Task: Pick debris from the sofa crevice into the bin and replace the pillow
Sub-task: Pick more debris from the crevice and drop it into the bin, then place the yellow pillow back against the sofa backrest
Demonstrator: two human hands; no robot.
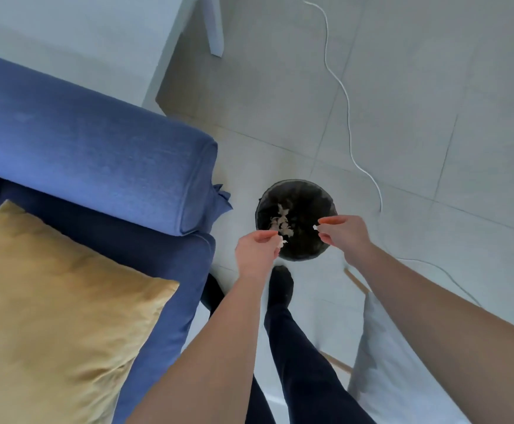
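Two hands over one bin. Left hand [257, 250] pinches a small pale scrap [281, 241] between thumb and fingertips, held at the bin's near-left rim. Right hand [343, 235] pinches a second pale scrap [315, 227] the same way, at the bin's right rim. Two scraps held, one per hand. One round black bin [320, 197] on the tiled floor [402, 117], just beside the sofa's end; inside it a loose heap of pale torn bits [281, 221], too blurred to count, lying left of centre against a dark lining. One blue sofa [96, 154] at left, with one mustard-yellow pillow [54, 313] lying on the seat, its far corner against the backrest. One white cable [349, 117] snakes across the floor beyond and right of the bin. Person's dark-trousered legs, one dark-socked foot [281, 284] touching the bin's near side.
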